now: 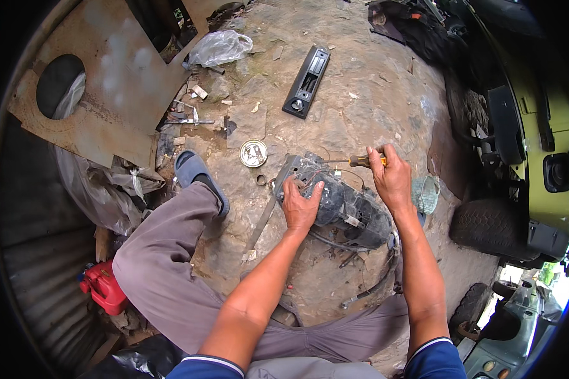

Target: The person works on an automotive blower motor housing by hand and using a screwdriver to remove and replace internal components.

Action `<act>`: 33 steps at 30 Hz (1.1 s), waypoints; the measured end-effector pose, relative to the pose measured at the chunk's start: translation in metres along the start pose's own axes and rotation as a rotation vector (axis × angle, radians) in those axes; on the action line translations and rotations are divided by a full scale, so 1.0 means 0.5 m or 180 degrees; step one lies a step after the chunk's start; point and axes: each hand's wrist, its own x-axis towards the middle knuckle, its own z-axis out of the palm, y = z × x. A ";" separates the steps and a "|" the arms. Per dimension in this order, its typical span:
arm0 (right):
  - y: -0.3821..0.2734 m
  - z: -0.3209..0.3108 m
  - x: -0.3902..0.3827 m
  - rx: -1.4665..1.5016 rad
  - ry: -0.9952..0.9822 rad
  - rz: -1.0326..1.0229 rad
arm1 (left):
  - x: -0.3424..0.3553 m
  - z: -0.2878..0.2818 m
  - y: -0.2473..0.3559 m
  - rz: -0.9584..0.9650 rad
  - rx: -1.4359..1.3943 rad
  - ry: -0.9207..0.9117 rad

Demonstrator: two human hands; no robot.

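Note:
A dirty black motor-like unit (pixel 360 218) with thin wires and a thick cable lies on the ground between my legs. My left hand (pixel 300 205) grips its near left part, with the thumb and fingers bent over the casing. My right hand (pixel 392 177) is closed round the yellow and black handle of a screwdriver (pixel 359 161). The screwdriver's shaft points left, over the far end of the unit. Whether its tip touches the unit I cannot tell. Beyond my left hand stands a round tin (pixel 253 153) with small metal parts in it, and a small ring (pixel 261 180) lies nearer.
A long black panel (pixel 306 82) lies farther off on the rough ground. Tools (pixel 196 120) and scraps lie at the left by a rusty metal sheet (pixel 114 76) and a plastic bag (pixel 221 48). A red jerrycan (pixel 104 287) stands low left; a green-yellow vehicle (pixel 553 177) is at right.

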 end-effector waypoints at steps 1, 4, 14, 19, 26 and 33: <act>-0.005 0.008 0.003 -0.0059 -0.0001 -0.0044 | -0.001 0.001 0.001 -0.0026 0.0019 -0.0033; -0.028 0.034 0.008 -0.0110 -0.0013 -0.0205 | 0.001 -0.001 0.002 -0.0033 0.0033 0.0010; -0.042 0.069 0.019 -0.0268 -0.0066 -0.0243 | 0.000 -0.009 0.006 0.0029 -0.0033 0.0049; -0.050 0.066 0.018 -0.0296 -0.0085 -0.0247 | 0.002 -0.006 0.008 0.0014 -0.0113 0.0031; -0.048 0.068 0.019 -0.0324 -0.0098 -0.0280 | 0.004 -0.005 0.008 -0.0004 -0.0124 0.0068; -0.050 0.065 0.016 -0.0285 -0.0098 -0.0263 | 0.005 -0.006 0.015 -0.0012 -0.0147 0.0076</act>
